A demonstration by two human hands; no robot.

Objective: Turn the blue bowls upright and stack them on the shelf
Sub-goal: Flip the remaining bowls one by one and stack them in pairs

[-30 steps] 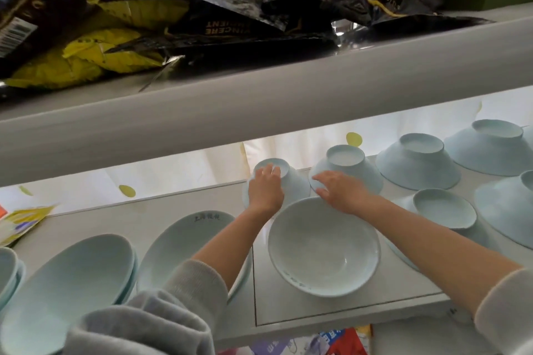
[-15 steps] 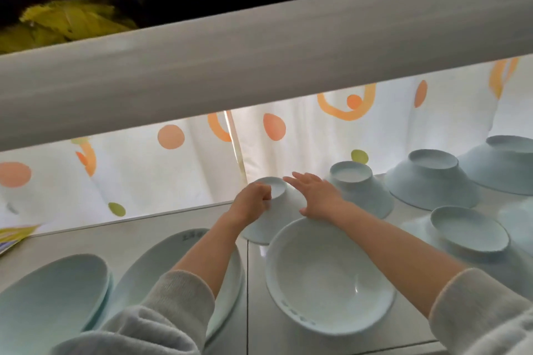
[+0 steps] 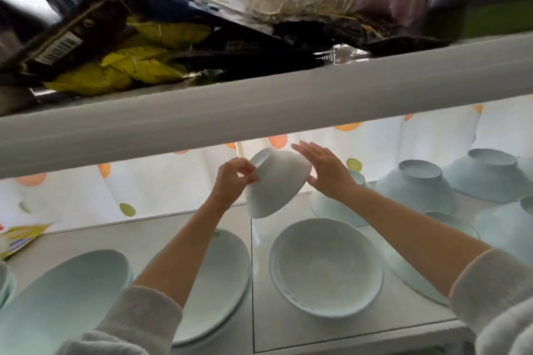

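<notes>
Nearest the camera, two forearms in pushed-up pale grey knit sleeves reach into the white shelf (image 3: 331, 334), passing over what lies at its front: shallow pale blue oval dishes (image 3: 66, 291) at the left and a wide pale blue bowl standing upright (image 3: 326, 266) just right of the shelf's seam. That upright bowl sits directly below the hands, likely as the base on which turned bowls get stacked. Above it, lifted clear of the shelf, is a small pale blue ceramic bowl tilted on its side (image 3: 277, 184), foot ring up and left, rim down and toward the camera, apparently halfway through its flip. The left hand (image 3: 233, 180) pinches the bowl at its foot with curled fingers, wrist bent back. The right hand (image 3: 324, 171) lies flat and open against the bowl's right wall, fingers straight, steadying rather than gripping. Farther back and right, several pale blue bowls resting upside down (image 3: 418, 190) wait in rows before a white curtain with coloured dots (image 3: 72, 196).
</notes>
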